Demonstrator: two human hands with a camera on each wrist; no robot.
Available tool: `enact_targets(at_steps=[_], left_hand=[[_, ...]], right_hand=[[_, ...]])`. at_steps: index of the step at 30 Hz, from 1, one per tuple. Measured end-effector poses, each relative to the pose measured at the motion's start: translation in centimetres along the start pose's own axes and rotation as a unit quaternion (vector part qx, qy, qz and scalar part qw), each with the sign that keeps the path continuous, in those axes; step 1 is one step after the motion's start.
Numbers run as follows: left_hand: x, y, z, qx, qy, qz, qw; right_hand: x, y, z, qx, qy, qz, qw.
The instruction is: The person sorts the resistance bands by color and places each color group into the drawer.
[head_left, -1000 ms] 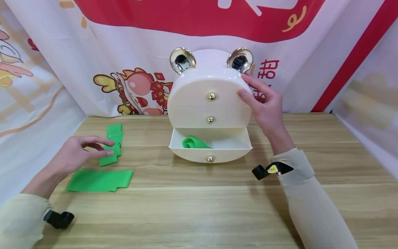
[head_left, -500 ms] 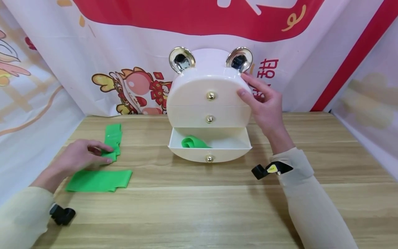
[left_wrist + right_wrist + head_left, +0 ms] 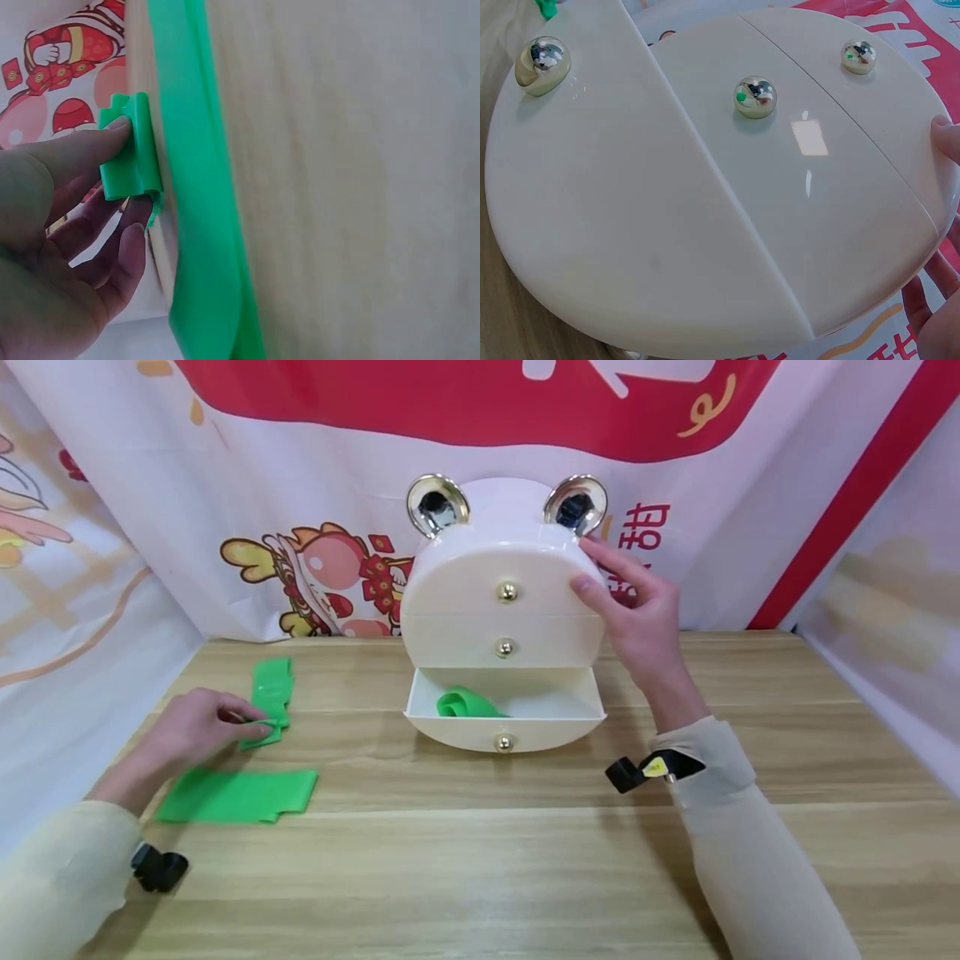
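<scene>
My left hand pinches the near end of a folded green band on the table's left side. In the left wrist view the thumb lies on top of this band and fingertips are under its edge. A second green band lies flat just nearer. My right hand grips the upper right edge of a white drawer box, thumb on its front and fingers at the side. The box's bottom drawer is pulled out, with a rolled green band inside at the left.
The box has gold knobs and two gold-rimmed round ears on top. Behind the wooden table hangs a printed white and red cloth. Similar cloth closes off both sides.
My left hand has come down onto the far green band and pinched its near end, which now folds up slightly. The right hand stays on the box.
</scene>
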State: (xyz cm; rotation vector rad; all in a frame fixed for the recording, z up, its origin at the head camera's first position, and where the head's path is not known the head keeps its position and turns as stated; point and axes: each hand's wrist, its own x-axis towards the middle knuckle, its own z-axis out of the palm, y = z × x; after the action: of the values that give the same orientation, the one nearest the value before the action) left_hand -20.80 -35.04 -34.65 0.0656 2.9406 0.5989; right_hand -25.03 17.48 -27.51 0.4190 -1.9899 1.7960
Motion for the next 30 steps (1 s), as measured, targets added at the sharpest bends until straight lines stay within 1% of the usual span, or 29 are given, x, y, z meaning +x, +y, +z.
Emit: enact_targets(at_steps=[2,3,5,8,10,13,15,17,19,22,25,27,30], left_hand=[[-0.3,0.0,-0.3,-0.001,0.012,-0.003,0.9999],[-0.4,0.0,-0.4,-0.004,0.024,-0.002,0.9997],[-0.6,0.3,-0.7,-0.011,0.06,0.006,0.9981],[-0.8,1.1,-1.2,-0.029,0.116,0.015,0.9927],[-0.8,1.8,-1.5,-0.05,0.142,0.008,0.9885],[-0.8,2.9,-1.9,-0.096,0.159,-0.018,0.9824],[-0.9,3.6,-2.2,-0.135,0.169,-0.031,0.9759],[-1.1,4.4,-2.4,-0.171,0.18,-0.041,0.9677],[-1.4,5.1,-2.7,-0.201,0.195,-0.043,0.959],[-2.0,6.3,-3.2,-0.234,0.22,-0.046,0.9459],[-2.7,7.6,-3.6,-0.261,0.237,-0.042,0.9349],[-3.1,8.7,-3.7,-0.282,0.244,-0.034,0.9271],[-3.5,10.3,-3.6,-0.319,0.243,-0.017,0.9157]], right_hand=[[0.0,0.0,0.2,-0.002,-0.002,0.002,1.0],[0.1,0.0,0.3,-0.005,-0.004,0.003,1.0],[0.1,0.0,0.4,-0.009,-0.004,0.005,0.9999],[0.1,-0.1,0.4,-0.018,-0.003,0.004,0.9998],[0.0,-0.1,0.3,-0.022,-0.001,0.004,0.9997],[-0.1,-0.2,0.1,-0.02,0.002,0.006,0.9998],[-0.1,-0.2,0.1,-0.018,0.003,0.008,0.9998],[-0.1,-0.2,0.1,-0.015,0.002,0.009,0.9998],[-0.1,-0.3,0.1,-0.013,0.0,0.009,0.9999],[-0.1,-0.2,0.1,-0.013,-0.003,0.009,0.9999],[-0.1,-0.2,0.1,-0.016,-0.003,0.007,0.9998],[-0.1,-0.1,0.1,-0.017,-0.003,0.006,0.9998],[-0.2,-0.1,0.0,-0.021,-0.003,0.001,0.9998]])
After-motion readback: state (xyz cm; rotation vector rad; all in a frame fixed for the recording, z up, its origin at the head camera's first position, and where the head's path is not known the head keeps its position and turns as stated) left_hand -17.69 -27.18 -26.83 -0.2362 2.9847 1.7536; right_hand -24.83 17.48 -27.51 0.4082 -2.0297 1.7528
